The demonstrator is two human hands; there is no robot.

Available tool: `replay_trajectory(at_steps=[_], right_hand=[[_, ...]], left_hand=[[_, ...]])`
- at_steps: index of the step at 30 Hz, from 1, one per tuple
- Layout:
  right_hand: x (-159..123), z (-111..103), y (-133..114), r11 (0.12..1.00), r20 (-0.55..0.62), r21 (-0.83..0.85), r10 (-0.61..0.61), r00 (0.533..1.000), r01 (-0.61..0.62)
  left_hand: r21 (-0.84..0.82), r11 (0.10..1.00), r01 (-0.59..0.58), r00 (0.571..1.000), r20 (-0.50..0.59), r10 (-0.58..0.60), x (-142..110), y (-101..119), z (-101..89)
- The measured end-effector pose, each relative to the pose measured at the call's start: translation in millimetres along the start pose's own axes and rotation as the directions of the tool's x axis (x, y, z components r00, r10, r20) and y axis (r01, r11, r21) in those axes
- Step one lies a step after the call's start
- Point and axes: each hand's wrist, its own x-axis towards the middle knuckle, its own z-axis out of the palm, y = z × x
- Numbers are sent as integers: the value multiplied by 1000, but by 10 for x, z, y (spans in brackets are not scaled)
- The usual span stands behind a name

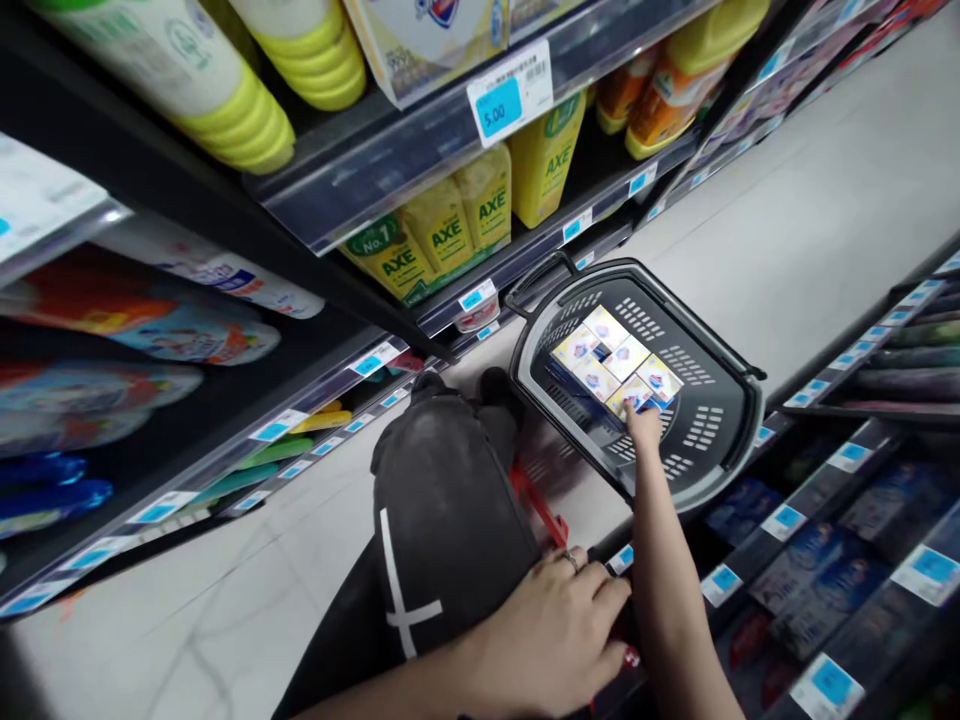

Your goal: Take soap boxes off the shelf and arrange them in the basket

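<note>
White-yellow boxes (pixel 627 357) at right grip (pixel 643 416), in basket (pixel 694 335).

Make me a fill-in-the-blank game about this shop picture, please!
The boxes lie inside the ____, where the right hand reaches. The left hand wears a ____ on one finger. The yellow bottles have the word ____ in green letters. The big price tag near the top shows the number ____.

Missing words: basket; ring; AXE; 5.00
</note>
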Motion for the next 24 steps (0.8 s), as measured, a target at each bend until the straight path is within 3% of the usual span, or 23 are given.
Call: replay_trajectory(at_steps=[3,5,8,12,17,24], right_hand=[[181,-207,28,991,-126,37,134,983,-130],[363,-333,52,988,-150,80,139,979,-128],[647,-430,100,998,-61,53,-29,998,32],[908,-388,186,961,116,-27,-270,956,275],[985,-255,292,934,83,41,-357,930,355],[968,-226,321,928,61,61,-371,927,367]], left_hand=[[-6,1000,-13,1000,-1,13,6,-18,23],[-2,1000,-11,1000,-1,11,20,-28,39],[19,1000,-17,1000,-14,17,48,-36,59],[37,999,-35,999,-12,36,84,-48,67],[51,997,-52,999,-8,53,112,-68,71],[48,998,-50,999,-9,50,111,-46,49]])
